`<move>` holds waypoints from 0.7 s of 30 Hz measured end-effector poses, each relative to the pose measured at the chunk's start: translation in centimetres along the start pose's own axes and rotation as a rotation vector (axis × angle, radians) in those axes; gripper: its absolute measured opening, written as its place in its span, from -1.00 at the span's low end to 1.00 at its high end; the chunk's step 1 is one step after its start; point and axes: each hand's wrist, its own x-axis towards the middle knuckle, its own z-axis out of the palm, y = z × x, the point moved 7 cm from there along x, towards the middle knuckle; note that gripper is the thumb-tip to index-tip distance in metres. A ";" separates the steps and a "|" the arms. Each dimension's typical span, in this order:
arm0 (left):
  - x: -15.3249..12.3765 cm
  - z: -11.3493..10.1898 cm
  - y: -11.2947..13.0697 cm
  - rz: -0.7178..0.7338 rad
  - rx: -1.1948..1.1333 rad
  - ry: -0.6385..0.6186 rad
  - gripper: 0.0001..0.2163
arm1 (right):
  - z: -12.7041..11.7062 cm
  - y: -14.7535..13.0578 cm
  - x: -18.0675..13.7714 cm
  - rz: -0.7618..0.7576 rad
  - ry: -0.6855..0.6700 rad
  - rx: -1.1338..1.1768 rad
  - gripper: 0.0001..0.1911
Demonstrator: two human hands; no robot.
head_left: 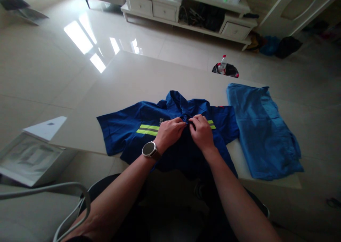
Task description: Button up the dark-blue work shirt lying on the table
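Observation:
A dark blue work shirt (128,128) with yellow-green reflective stripes lies spread on the pale table (138,78), its collar away from me and its hem hanging over the near edge. My left hand (169,131), with a watch on the wrist, pinches the shirt's front at chest height. My right hand (201,131) grips the same fabric, the fingertips of both hands almost touching at the centre placket. What exactly sits between the fingers is hidden.
A lighter blue garment (262,128) lies folded on the table's right side. A bottle in a dark bag (225,69) rests on the floor beyond. A white box (32,157) stands at left, and a low white cabinet (186,11) lines the far wall.

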 end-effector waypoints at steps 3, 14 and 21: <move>0.1 -0.1 -0.5 -0.055 -0.027 0.030 -0.75 | 0.3 0.8 0.2 0.062 -0.007 0.169 -0.83; 0.4 0.1 -1.2 -0.203 -0.066 0.040 -0.77 | 0.0 1.0 0.5 0.132 0.002 0.430 -0.90; 0.7 -0.3 -1.3 -0.212 -0.092 0.069 -0.78 | -0.6 1.0 1.0 0.124 -0.004 0.457 -0.91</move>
